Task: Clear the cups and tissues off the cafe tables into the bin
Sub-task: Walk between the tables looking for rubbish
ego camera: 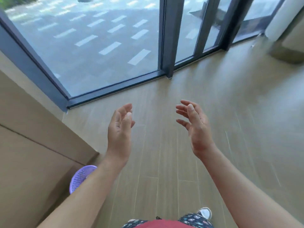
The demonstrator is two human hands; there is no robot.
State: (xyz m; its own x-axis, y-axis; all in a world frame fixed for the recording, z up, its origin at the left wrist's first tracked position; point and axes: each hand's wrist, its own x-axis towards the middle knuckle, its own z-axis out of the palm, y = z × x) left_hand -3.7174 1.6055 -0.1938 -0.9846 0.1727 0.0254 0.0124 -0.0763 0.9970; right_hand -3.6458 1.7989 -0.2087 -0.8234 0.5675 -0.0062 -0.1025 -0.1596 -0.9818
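- Floor [230, 112]: pale wood-look planks with thin seams, filling the middle and right of the frame.
- Dark metal window frames [167, 38] hold glass panes across the top; a smooth beige wall [32, 145] runs down the left.
- Purple bin [79, 178]: round, perforated plastic, at lower left, partly behind the left forearm, well apart from the fingers.
- Left hand [119, 129] and right hand [194, 127], centre frame: palms facing each other, fingers loosely spread, holding nothing.
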